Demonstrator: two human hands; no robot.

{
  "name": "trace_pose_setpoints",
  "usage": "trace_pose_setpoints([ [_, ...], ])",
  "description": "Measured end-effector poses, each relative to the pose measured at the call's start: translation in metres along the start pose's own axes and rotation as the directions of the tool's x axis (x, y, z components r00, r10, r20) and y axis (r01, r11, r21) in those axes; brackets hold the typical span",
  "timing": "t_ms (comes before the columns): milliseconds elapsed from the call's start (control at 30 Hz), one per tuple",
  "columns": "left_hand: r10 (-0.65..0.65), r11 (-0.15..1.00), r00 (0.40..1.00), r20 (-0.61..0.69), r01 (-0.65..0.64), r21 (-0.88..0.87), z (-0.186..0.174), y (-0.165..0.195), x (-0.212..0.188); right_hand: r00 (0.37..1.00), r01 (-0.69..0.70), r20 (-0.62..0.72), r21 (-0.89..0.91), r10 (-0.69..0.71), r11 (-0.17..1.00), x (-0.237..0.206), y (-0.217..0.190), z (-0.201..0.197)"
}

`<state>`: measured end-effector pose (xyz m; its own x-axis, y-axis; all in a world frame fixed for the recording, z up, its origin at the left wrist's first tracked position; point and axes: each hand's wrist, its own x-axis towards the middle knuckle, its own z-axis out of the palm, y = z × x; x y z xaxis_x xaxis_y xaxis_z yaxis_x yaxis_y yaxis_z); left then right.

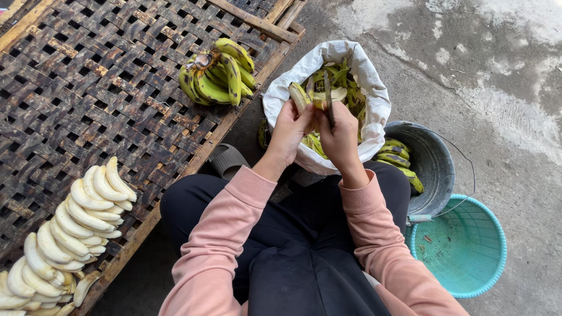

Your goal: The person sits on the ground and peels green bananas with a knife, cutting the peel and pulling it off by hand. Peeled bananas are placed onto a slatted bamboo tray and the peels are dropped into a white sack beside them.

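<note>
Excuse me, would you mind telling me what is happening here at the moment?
A seated person in pink sleeves is peeling a banana over a white sack of peels. The left hand holds the banana, and the right hand holds a knife against it. Peeled bananas lie in rows on a woven bamboo rack, where a green unpeeled bunch also sits. A metal bucket with more bananas and a teal basket stand on the person's right.
</note>
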<state>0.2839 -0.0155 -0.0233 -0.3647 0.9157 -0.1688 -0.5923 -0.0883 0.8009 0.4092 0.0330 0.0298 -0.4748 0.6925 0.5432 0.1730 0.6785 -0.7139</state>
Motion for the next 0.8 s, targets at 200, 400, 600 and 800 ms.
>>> trace_pose_setpoints([
  [200, 0.009, 0.989, 0.993, 0.117, -0.026, 0.143, -0.027, 0.023, 0.009, 0.974, -0.126, -0.179, 0.089, 0.141, 0.988, 0.010, 0.025, -0.023],
  [400, 0.134, 0.979, 0.980, 0.149, -0.154, 0.135, -0.039, 0.051, 0.005, 0.997, -0.080, -0.018, -0.138, 0.078, 0.987, 0.012, 0.039, -0.050],
  [600, 0.186, 0.912, 0.981, 0.052, -0.153, -0.381, -0.027, 0.051, 0.001, 0.871, -0.458, 0.373, 0.383, 0.319, 0.803, 0.000, 0.003, -0.021],
  [800, 0.316, 0.725, 0.941, 0.124, -0.155, -0.671, -0.035, 0.044, 0.006, 0.878, -0.221, 0.479, 0.380, 0.013, 0.898, -0.013, -0.038, -0.013],
])
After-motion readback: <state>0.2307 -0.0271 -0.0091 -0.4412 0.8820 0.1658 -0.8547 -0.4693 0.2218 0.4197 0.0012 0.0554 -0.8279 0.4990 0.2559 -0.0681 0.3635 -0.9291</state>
